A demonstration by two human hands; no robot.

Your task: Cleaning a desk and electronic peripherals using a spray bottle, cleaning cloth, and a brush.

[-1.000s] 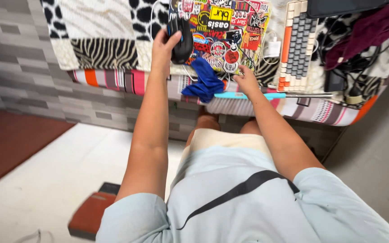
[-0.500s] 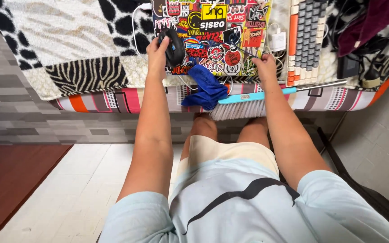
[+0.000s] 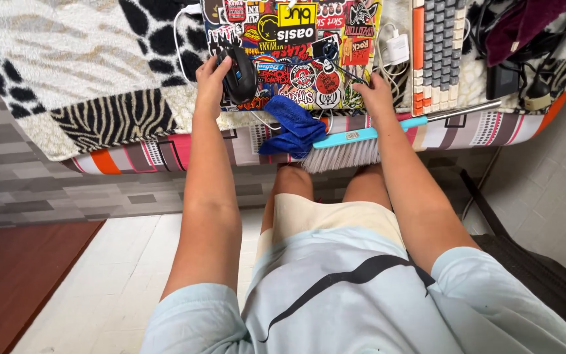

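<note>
A bed [image 3: 132, 154] with a striped mattress edge runs across the top of the head view, spread with an animal-print blanket [image 3: 80, 65] from ten to twelve o'clock. On it at twelve o'clock lies a closed laptop [image 3: 296, 52] whose lid is covered in bright stickers. At one o'clock, just beside the laptop, a grey and orange keyboard [image 3: 435, 52] stands on end in the view, with a tangle of dark cables [image 3: 525, 72] and a maroon cloth [image 3: 525, 23] further toward two o'clock. A brush [image 3: 361, 147] with a turquoise back and pale bristles lies along the mattress edge, its bristles hanging over the side. A crumpled blue cloth [image 3: 293, 124] rests at the laptop's near edge, touching the brush's bristle end.

The left hand [image 3: 211, 82] is closed around a black computer mouse [image 3: 240, 73], fingers curled over its side, at the laptop's left corner. The right hand [image 3: 375, 95] rests on the laptop's near right corner, fingers pressed together and flat, just above the brush. A small white charger [image 3: 397, 49] sits between laptop and keyboard.
</note>
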